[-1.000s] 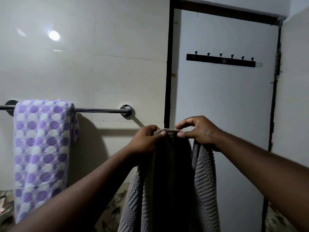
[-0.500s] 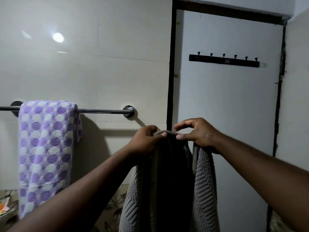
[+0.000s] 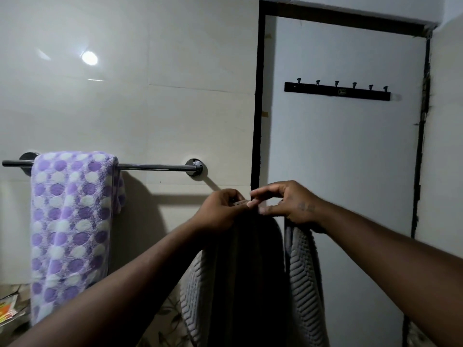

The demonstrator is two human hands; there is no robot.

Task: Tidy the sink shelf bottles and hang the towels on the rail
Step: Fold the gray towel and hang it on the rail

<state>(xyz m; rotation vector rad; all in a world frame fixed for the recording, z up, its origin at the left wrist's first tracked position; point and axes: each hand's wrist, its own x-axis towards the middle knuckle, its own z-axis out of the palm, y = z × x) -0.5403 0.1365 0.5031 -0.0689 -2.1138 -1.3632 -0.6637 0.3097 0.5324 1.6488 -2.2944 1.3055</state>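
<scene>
A grey ribbed towel (image 3: 304, 284) hangs down in front of me, held up by both hands at its top edge. My left hand (image 3: 220, 209) pinches the top edge. My right hand (image 3: 290, 205) grips the towel's right part, with its forefinger and thumb raised just above the edge. A chrome rail (image 3: 155, 167) runs along the tiled wall to the upper left of my hands. A purple-and-white dotted towel (image 3: 70, 229) is draped over the rail's left half. The sink shelf and bottles are out of view.
A white door (image 3: 345, 151) in a dark frame stands right of the rail, with a black hook rack (image 3: 337, 91) mounted high on it. Colourful packets (image 3: 7, 309) lie at the lower left edge. The rail's right half is bare.
My hands have drawn closer together at the towel's top edge, and the right forefinger and thumb have lifted off it. The view has shifted slightly, so the rail sits further right.
</scene>
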